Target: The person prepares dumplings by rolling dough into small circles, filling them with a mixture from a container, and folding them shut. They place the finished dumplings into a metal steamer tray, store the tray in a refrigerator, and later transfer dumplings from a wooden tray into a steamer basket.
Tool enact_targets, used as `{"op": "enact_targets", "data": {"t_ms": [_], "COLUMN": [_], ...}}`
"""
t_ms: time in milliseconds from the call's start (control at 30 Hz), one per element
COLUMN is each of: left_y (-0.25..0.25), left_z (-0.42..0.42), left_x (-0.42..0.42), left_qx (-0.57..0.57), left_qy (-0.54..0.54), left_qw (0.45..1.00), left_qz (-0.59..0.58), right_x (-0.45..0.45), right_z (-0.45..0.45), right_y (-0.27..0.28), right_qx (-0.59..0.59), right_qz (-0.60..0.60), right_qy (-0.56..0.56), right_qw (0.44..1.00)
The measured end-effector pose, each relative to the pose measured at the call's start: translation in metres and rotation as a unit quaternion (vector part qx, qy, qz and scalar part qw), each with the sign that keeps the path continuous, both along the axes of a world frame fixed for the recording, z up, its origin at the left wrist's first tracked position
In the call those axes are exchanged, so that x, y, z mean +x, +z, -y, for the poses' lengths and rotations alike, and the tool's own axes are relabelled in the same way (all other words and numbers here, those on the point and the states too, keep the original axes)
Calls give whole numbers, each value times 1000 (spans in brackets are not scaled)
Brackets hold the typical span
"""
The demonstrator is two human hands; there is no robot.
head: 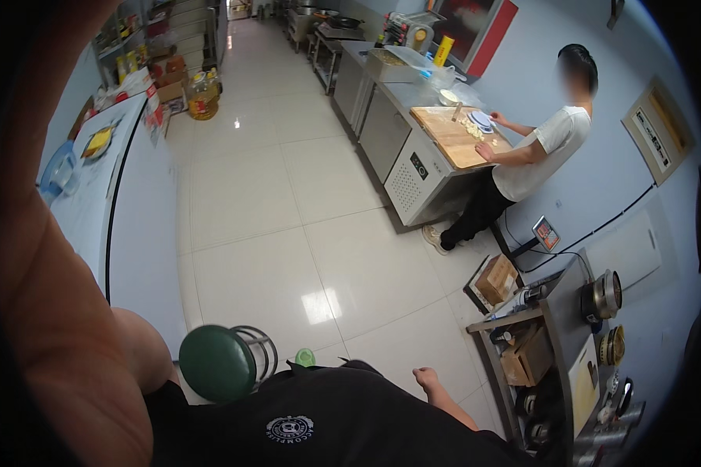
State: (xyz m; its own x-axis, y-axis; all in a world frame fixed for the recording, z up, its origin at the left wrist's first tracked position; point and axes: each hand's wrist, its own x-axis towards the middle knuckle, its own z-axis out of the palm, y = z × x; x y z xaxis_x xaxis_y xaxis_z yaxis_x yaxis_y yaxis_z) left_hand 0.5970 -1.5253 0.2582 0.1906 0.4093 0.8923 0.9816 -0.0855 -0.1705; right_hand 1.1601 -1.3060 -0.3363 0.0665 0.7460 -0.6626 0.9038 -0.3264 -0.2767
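My raised left arm and hand (64,303) loom very close to the camera along the left side, with the fingers out of sight. Whether anything is held there is hidden. Beside my body hangs my right hand (426,378), its fingers curled in and nothing seen in them. A round stool (217,363) with a green seat and metal legs stands in front of me on the left. One green shoe (305,357) shows past the hem of my black shirt (350,417).
A person (552,149) stands at a steel counter, hands near dough pieces (473,129) on a wooden board (444,153). A white chest freezer (143,233) runs along the left. At right stands a steel rack (549,327) beside a platform scale (479,289) carrying a box.
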Motion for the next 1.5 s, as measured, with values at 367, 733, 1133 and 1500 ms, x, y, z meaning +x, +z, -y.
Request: {"op": "enact_targets", "data": {"t_ms": [367,733,1133,1500], "left_y": [-5,-426,-616,-625], "left_z": [-259,-403,-551,-791], "left_x": [-117,-324,-472,-851], "left_qx": [32,-578,-697,-428], "left_qy": [-119,216,251,193], "left_qw": [987,620,377,619], "left_qz": [102,485,556,630], "right_x": [-122,-394,-722,-785], "right_z": [-153,-526,-825,-1065], "right_y": [-78,-89,102,186], "right_qx": [-108,5,61,229], "right_qz": [56,19,-433,-444], "right_qy": [64,256,-189,-369], "right_qw": [991,966,879,784]}}
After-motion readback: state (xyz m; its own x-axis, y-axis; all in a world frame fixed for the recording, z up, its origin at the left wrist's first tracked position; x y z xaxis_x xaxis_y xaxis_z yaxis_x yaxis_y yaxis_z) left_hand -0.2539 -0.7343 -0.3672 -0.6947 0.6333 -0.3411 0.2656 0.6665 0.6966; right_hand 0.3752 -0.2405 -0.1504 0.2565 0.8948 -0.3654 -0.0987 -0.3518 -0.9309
